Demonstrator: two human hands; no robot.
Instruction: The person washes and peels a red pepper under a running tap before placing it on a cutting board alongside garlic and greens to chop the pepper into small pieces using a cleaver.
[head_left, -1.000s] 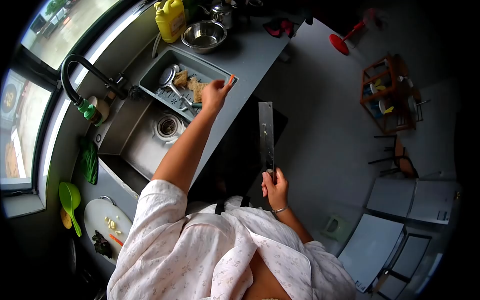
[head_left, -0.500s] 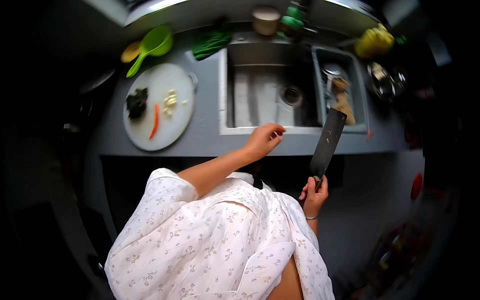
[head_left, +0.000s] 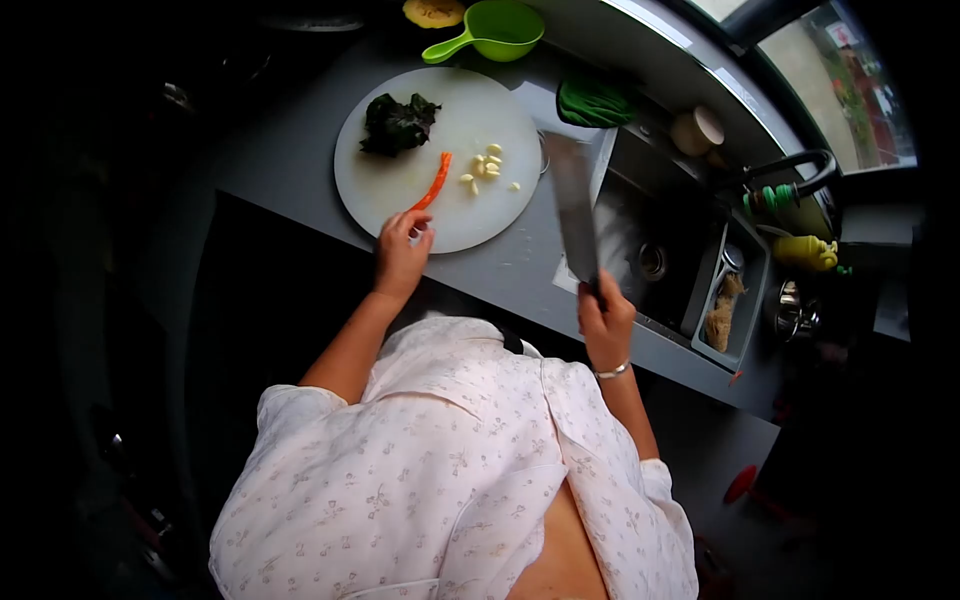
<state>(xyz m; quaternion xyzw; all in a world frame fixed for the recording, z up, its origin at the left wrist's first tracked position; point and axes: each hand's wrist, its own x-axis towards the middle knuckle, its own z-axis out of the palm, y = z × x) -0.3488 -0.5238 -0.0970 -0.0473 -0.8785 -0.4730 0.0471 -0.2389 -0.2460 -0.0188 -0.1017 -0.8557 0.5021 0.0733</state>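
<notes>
one red-orange strip (head_left: 436,185) lies on the single round white cutting board (head_left: 465,225), slanting down to the board's near edge. one left hand (head_left: 400,262) is at its lower end, the grip loosely curled with the fingertips at the strip; whether they pinch it, i cannot tell. one right hand (head_left: 607,325) has its grip closed around the handle of one cleaver (head_left: 575,205), blade raised and a little blurred, between board and sink.

also on the board: one dark leafy bunch (head_left: 400,125), and some eight garlic cloves (head_left: 478,168) huddled right of the strip, overlapping too much for a sure count, plus one small piece (head_left: 515,186) apart.

beyond the board, on the counter (head_left: 290,160), are one green scoop (head_left: 510,32) and one green cloth (head_left: 595,104). to the right come one sink (head_left: 625,210), one grey tray (head_left: 757,300) and one yellow bottle (head_left: 803,253).
</notes>
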